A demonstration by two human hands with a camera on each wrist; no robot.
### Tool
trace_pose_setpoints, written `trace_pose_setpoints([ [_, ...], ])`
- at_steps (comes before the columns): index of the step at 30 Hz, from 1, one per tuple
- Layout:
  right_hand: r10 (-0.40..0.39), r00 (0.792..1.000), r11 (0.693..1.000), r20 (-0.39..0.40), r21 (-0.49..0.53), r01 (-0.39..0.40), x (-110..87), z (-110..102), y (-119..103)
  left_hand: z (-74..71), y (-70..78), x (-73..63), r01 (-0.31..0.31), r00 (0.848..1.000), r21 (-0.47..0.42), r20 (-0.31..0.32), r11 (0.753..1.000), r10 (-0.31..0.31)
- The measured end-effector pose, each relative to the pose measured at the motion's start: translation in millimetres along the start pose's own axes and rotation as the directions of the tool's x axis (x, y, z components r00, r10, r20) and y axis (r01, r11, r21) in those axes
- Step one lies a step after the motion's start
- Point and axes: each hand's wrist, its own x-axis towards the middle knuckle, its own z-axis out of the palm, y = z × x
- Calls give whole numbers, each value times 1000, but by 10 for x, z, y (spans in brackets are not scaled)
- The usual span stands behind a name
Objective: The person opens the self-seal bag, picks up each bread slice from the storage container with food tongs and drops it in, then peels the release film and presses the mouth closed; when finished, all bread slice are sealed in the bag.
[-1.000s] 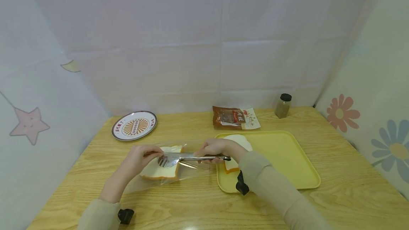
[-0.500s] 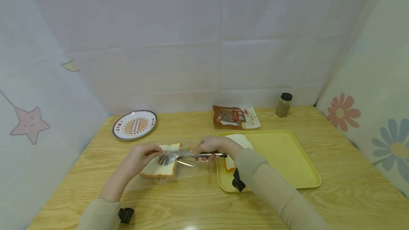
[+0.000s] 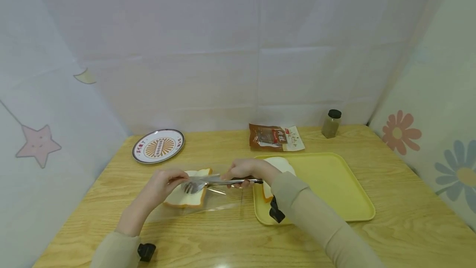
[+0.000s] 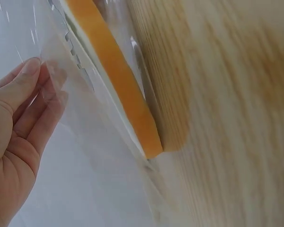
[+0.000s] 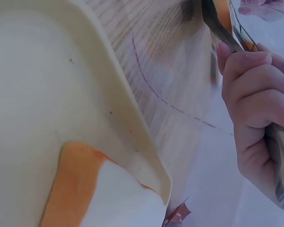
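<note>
My left hand [image 3: 161, 186] pinches the edge of a clear plastic bag [image 4: 92, 161] between thumb and fingers. Inside the bag lies a slice of bread [image 3: 184, 198] with an orange crust, close over the table. In my right hand [image 3: 243, 171] I grip metal tongs [image 3: 215, 183], held nearly level with their toothed head pointing left, at the slice. The tongs' head overlaps the bread in the head view. In the right wrist view, curled fingers [image 5: 260, 90] wrap the tongs' handle. Part of the slice is hidden behind the left hand and the tongs.
A yellow tray [image 3: 334, 189] stands at the right, bearing a second bread slice [image 3: 279, 163] partly behind my right hand. A patterned plate [image 3: 158, 146] sits at the back left. Behind the tray are a brown-and-white food packet [image 3: 275, 137] and a black-lidded jar [image 3: 330, 124].
My right hand and the tongs have shifted slightly left, and the bagged slice has moved a little left with them. My left hand keeps its pinch in nearly the same place.
</note>
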Motion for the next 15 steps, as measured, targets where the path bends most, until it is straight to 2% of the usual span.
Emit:
trace_pose_setpoints([
  [6,7,1000,1000,8,-8,-7,-38,-32,-4,-14,0,8,-21,999,35,-32,999,22],
  [15,32,999,999,17,17,-32,-126,-83,42,-32,-7,-1,13,1000,50,-27,999,-11],
])
